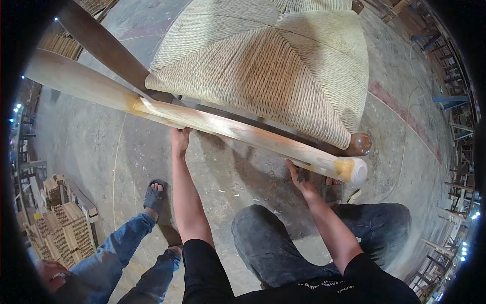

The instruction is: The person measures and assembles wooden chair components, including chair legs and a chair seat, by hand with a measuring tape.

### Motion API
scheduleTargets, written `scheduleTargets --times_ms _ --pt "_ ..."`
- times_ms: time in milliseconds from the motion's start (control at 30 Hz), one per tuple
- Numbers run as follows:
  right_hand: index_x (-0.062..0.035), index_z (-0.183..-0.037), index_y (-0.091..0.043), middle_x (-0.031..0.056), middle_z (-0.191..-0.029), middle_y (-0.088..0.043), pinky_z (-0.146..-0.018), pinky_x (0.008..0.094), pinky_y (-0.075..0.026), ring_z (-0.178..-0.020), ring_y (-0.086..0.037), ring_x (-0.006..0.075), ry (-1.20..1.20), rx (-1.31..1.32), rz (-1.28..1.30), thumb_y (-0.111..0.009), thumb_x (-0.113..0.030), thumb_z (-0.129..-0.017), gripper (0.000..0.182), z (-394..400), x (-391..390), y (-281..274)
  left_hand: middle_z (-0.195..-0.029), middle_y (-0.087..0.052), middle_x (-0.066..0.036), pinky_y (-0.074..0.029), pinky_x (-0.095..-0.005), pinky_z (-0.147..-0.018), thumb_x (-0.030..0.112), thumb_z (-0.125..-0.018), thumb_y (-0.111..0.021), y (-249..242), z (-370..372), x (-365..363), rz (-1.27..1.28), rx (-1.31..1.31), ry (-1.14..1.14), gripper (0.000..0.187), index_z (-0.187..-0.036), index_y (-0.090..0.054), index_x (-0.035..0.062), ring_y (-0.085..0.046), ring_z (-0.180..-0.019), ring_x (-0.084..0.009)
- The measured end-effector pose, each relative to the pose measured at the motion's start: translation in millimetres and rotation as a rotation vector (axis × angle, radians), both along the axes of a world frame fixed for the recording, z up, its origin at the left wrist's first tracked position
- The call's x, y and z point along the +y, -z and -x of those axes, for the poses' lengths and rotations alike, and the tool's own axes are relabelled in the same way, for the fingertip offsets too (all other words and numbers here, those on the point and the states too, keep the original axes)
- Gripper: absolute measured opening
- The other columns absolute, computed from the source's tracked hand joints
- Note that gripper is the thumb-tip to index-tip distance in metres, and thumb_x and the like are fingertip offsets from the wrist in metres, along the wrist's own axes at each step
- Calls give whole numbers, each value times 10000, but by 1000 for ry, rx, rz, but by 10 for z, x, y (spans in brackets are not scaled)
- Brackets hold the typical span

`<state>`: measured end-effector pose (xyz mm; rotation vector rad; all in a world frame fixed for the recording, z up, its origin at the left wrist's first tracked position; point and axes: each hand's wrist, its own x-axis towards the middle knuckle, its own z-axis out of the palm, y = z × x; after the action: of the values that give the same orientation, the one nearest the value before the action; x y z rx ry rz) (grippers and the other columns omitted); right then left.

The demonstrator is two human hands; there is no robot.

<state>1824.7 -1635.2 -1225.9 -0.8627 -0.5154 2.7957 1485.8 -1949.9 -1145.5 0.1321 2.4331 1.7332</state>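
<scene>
A pale, unfinished wooden chair frame (233, 130) lies slanting across the view, its rounded post end at the right. My left hand (180, 140) grips it from below near the middle, with the fingertips hidden behind the wood. Farther right, my right hand (300, 178) holds a lower part of the same frame; its thumb shows and the other fingers are partly hidden. Just beyond the frame stands a dark wooden chair with a woven cord seat (248, 76). A dark back post (101, 43) and a round brown post end (360, 144) belong to that chair.
Another person in jeans (119, 248) and sandals stands at the left, one hand (53, 273) at the edge of view. Stacked wooden pieces (61, 230) sit behind them. Racks (458, 131) line the right side of the concrete floor (147, 152).
</scene>
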Motion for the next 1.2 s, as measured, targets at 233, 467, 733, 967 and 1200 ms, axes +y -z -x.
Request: scheduleTargets --times_ms 233,467,733,967,1200 --pt "-1 -1363 -441 182 -1364 -484 -1101 475 -365 -1299 -442 334 257 273 1042 -489 -256 -991 454 74 -29 -75 -1065 -692 -103 -458 -310 -893 -4 -816 -620 124 51 -41 -16 -29 -27 304 -1118 -637 -39 -628 -991 -212" --pt "-26 -1402 -389 165 -1370 -462 -997 484 -481 -1263 -479 310 229 265 1049 -570 -310 -950 563 65 -62 -253 -1107 -646 -101 -480 -321 -890 -42 -879 -584 54 54 -55 -125 -56 22 278 -1156 -601 -40 -601 -1015 -198" --pt "-54 -1310 -429 117 -1195 -570 -848 388 -535 -1076 -583 247 80 -78 -320 -648 -151 -895 479 176 -277 -469 -1388 -462 -152 -306 -384 -1098 -150 -703 -507 -1043 -295 116 -103 48 0 706 -1384 -389 -6 -415 -1320 -270" --pt "-23 -1236 -462 126 -1110 -613 -752 332 -530 -954 -635 264 161 -352 -885 -671 -214 -889 447 326 -436 -1619 -1555 -228 -147 -258 -414 -1138 -206 -671 -475 -1569 -455 194 -74 187 26 966 -1532 -153 92 -278 -1425 -286" --pt "-16 -1266 -505 99 -965 -643 -646 323 -514 -795 -637 263 55 -620 -1011 -687 -410 -853 600 121 -470 -1551 -1569 -203 -160 -260 -420 -1142 -195 -721 -524 -1755 -614 264 -51 279 45 1002 -1540 -9 64 -258 -1435 -311"
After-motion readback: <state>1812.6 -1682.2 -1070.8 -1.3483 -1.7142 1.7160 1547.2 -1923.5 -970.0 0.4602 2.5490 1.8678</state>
